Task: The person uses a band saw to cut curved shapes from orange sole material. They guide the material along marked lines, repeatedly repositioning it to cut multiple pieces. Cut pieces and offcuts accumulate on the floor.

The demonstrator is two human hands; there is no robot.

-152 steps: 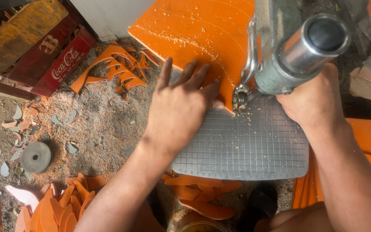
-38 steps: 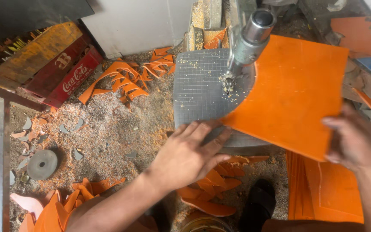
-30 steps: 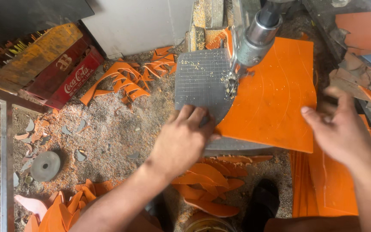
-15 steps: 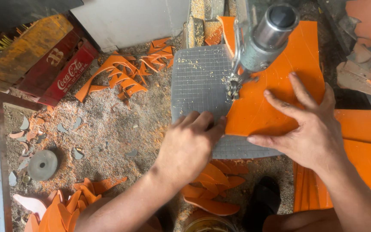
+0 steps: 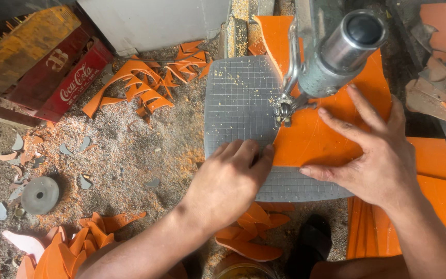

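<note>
Orange sheet [image 5: 331,139] flat on gridded metal surface [image 5: 238,103], under saw head [image 5: 336,57]. Right hand [image 5: 378,155] splayed, palm pressing sheet. Left hand [image 5: 228,181] fingers curled, fingertips at sheet's near edge; neither grip pinching anything.

Matt orange plastic sheet [image 5: 331,139], dull gridded metal table [image 5: 238,98], shiny steel cylinder [image 5: 344,51], sawdust-strewn ground [image 5: 125,155].

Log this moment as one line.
left hand: on orange sheet edge | right hand: flat on sheet | saw blade: at sheet edge
</note>
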